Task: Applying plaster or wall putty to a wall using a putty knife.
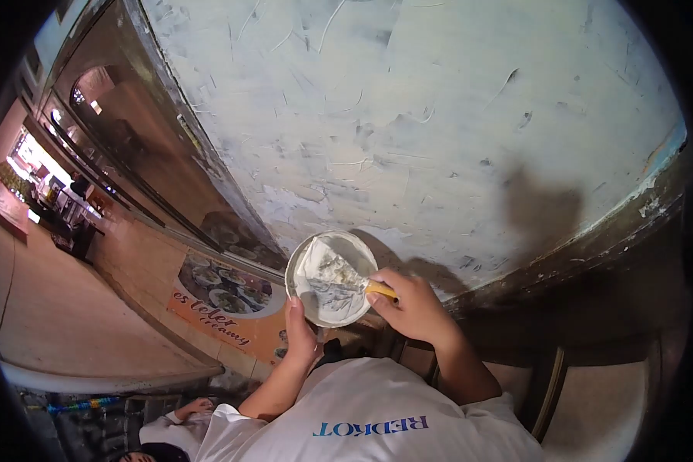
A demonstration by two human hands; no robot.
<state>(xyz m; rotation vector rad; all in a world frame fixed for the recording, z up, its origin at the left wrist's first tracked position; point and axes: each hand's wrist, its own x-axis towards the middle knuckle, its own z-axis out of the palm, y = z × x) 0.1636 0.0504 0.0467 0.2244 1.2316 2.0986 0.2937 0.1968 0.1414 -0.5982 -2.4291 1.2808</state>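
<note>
My left hand [300, 331] grips a round white tub [363, 254] from its near left side. The thumb lies along the rim, while the other fingers are mostly hidden beneath. Thick white putty [329, 304] coats the inside. My right hand [414, 308] is closed round the yellow handle of a putty knife [337, 272], its broad blade smeared with putty and lying over the tub's opening. Just beyond the tub stands a pale wall [408, 131], covered with uneven putty, streaks and dark scratches.
Left of the wall is a dark-framed glass panel [127, 142]. An orange food banner [208, 308] sits below it. A pale curved counter [92, 323] occupies the left. At lower left, another person's hand [195, 408] and sleeve show. Dark wooden panels [550, 393] stand at lower right.
</note>
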